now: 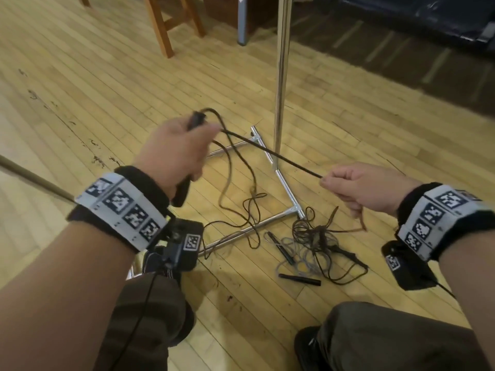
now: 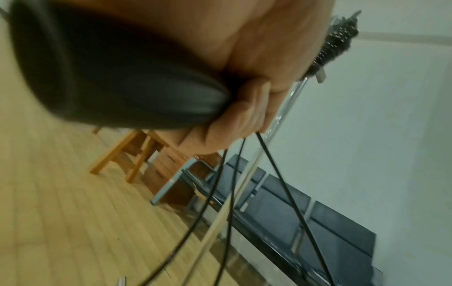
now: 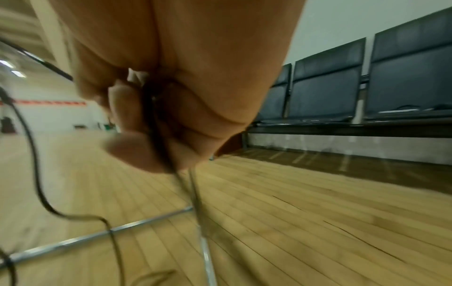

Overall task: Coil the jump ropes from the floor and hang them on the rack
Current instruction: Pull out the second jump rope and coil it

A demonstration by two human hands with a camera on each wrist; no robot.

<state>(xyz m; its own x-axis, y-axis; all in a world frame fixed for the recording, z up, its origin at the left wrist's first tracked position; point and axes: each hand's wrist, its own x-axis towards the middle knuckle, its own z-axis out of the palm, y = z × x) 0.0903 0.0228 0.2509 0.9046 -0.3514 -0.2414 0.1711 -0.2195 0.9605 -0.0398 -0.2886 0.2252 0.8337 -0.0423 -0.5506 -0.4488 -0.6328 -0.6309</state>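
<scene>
My left hand (image 1: 179,152) grips the black handle (image 1: 183,190) of a black jump rope (image 1: 273,153), along with a loop of its cord; the handle (image 2: 117,77) fills the left wrist view. A taut stretch of cord runs to my right hand (image 1: 359,187), which is curled round it. More cord (image 3: 186,185) hangs below that fist. Slack loops (image 1: 241,183) drop from my left hand to the floor. A tangle of other ropes (image 1: 313,245) with loose black handles (image 1: 299,279) lies on the floor. The chrome rack's pole (image 1: 281,76) rises from its base (image 1: 284,180) just beyond.
A wooden stool (image 1: 171,20) stands at the back left, and dark seats (image 1: 417,14) line the back right wall. The floor is light wood planks (image 1: 80,89). My knees (image 1: 375,338) fill the bottom of the head view.
</scene>
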